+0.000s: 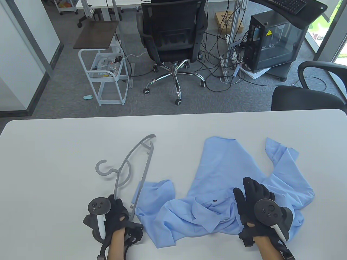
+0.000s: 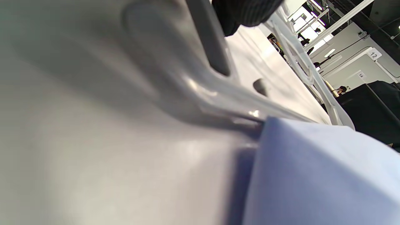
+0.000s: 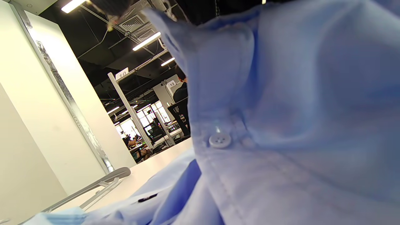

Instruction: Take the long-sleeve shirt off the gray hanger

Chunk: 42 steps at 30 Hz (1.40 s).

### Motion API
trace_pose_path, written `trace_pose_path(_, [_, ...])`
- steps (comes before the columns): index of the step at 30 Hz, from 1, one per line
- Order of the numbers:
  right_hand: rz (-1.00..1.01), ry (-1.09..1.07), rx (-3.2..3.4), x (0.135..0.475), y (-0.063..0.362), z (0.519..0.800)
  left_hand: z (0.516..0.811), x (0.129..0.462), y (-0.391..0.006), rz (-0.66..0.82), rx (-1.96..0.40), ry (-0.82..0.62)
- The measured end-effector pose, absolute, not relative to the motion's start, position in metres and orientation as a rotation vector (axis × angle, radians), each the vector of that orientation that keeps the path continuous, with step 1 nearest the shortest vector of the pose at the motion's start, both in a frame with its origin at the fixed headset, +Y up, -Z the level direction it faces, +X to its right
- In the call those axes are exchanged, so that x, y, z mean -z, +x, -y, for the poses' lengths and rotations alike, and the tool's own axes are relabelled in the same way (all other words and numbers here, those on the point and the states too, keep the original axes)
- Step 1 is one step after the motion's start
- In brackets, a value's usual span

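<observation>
Now the light blue long-sleeve shirt point(image 1: 217, 189) lies crumpled on the white table point(image 1: 54, 151), off the gray hanger point(image 1: 135, 168) beside it, one sleeve edge touching the hanger's bar. The left hand point(image 1: 116, 214) grips the hanger's lower end. The right hand point(image 1: 254, 200) presses flat, fingers spread, on the shirt. Background signs read 10 point(image 3: 122, 73) and 12 point(image 3: 171, 83).

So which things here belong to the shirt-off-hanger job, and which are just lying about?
Part of the job:
- light blue long-sleeve shirt, spread on the table
- gray hanger, lying left of the shirt
- left hand, at the hanger's near end
- right hand, resting on the shirt

Lying about:
- office chair
- white cart
- computer tower
</observation>
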State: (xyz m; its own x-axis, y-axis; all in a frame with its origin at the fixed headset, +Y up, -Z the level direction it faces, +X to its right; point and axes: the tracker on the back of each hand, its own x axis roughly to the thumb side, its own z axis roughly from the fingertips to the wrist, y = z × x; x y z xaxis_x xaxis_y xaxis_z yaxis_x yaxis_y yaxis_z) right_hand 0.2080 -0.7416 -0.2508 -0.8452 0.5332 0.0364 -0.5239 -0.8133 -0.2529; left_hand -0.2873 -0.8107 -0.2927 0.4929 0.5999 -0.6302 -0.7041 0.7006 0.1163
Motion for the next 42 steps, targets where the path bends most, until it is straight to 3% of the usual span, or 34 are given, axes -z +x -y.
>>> trace_pose_path(42, [0.348,-0.068,-2.544,0.2504,0.2105,0.743,0.8126,0.2953,-0.2856,-0.692,-0.758,-0.247])
